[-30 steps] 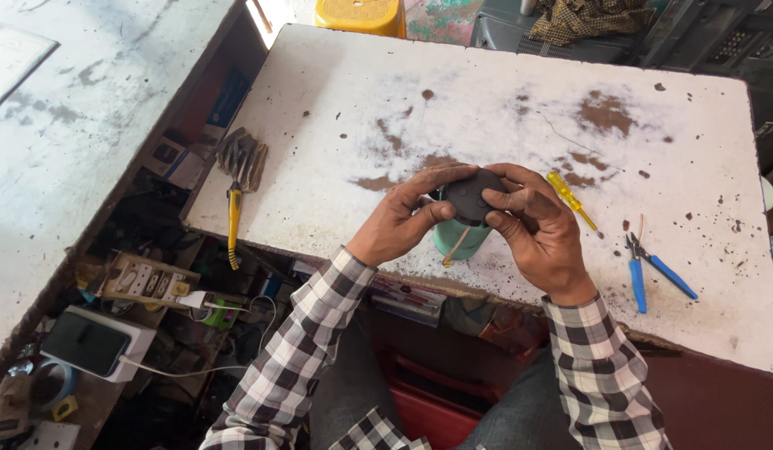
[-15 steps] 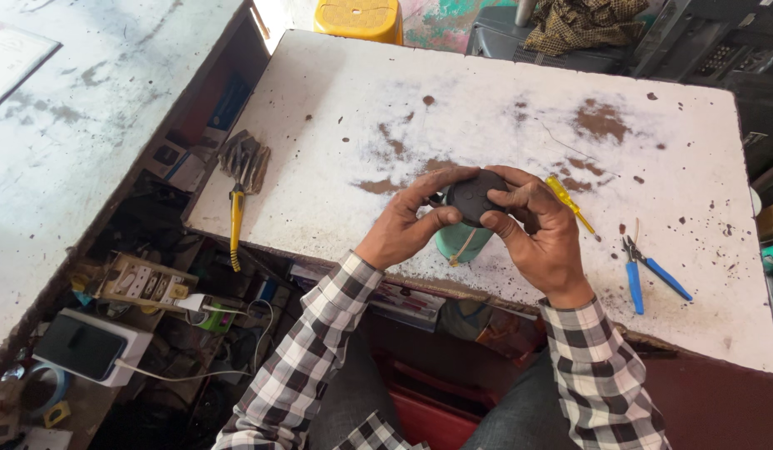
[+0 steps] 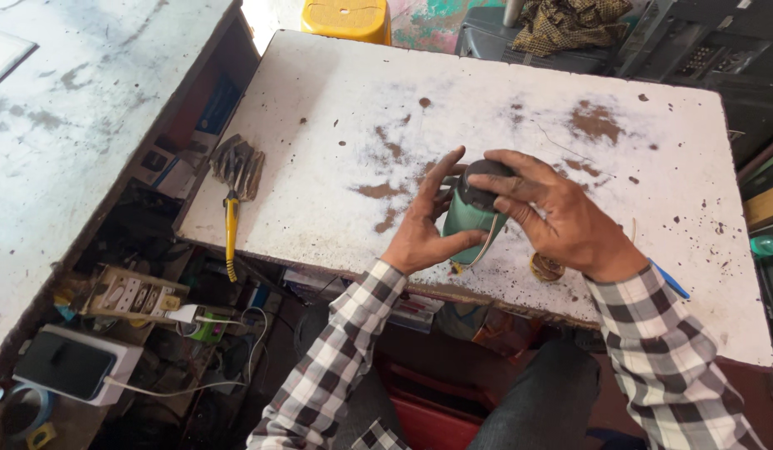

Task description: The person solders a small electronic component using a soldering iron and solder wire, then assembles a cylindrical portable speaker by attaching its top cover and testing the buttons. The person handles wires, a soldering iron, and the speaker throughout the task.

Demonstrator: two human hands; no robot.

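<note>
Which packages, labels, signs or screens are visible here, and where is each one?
Phone: lower left on a white box, dark rectangular screen, white cable attached.
Small boxes: on the shelf left of the white table, printed cardboard, partly shadowed.
Neither hand touches these; both hold a green-and-black device.

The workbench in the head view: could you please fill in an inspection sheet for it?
Surface: white table, stained with brown patches.
Job's things: green device with dark cap, held above the near edge.
Clutter: yellow-handled brush; small round reel.
Grippers: left hand cups the body; right hand grips the cap.
Cables: white cable below the bench.
Surroundings: socket strip, yellow stool.
</note>
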